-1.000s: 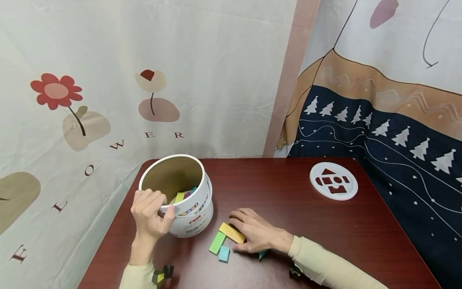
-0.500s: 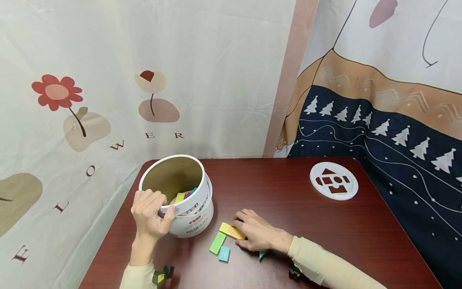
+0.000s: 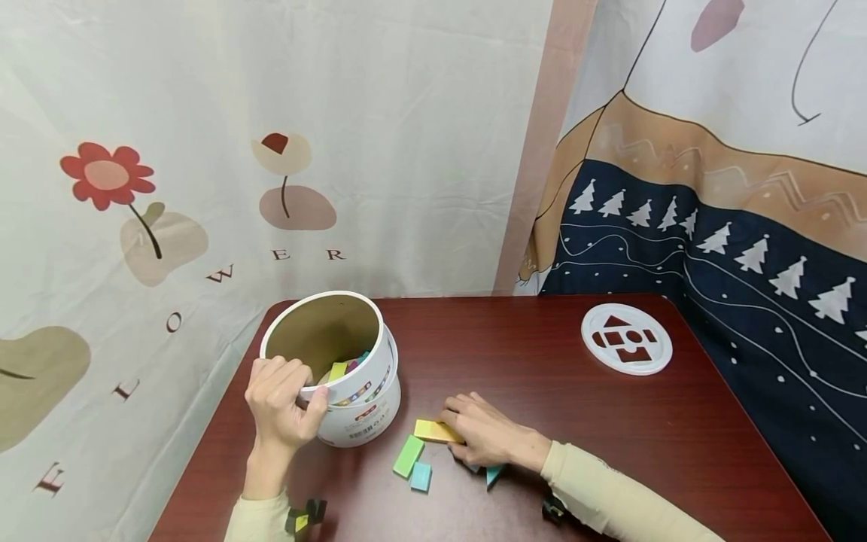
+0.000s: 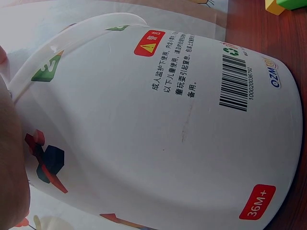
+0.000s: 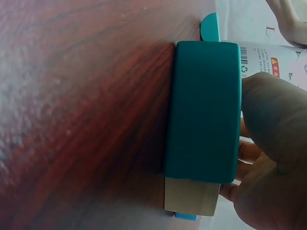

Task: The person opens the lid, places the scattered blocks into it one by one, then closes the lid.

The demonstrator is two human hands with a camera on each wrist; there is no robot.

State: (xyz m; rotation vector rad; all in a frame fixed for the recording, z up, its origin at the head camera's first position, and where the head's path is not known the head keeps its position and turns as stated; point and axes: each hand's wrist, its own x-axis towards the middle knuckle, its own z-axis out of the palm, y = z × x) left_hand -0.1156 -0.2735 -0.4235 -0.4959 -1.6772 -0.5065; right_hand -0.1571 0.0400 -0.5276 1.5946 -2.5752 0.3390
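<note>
Yellow block (image 3: 433,431) on the desk (image 3: 501,339), right hand (image 3: 486,435) nearer.
It extends leftward from that hand's fingers, long axis roughly left-right; whether they grip it, I cannot tell. The left hand (image 3: 281,399) grips the bucket (image 3: 362,414).

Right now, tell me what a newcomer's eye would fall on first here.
Probably the white bucket on the left of the dark red table, its rim gripped by the left hand. Next, the bright blocks by the right hand, toward the table's front. Then the white disc with cut-out shapes, back right.
</note>
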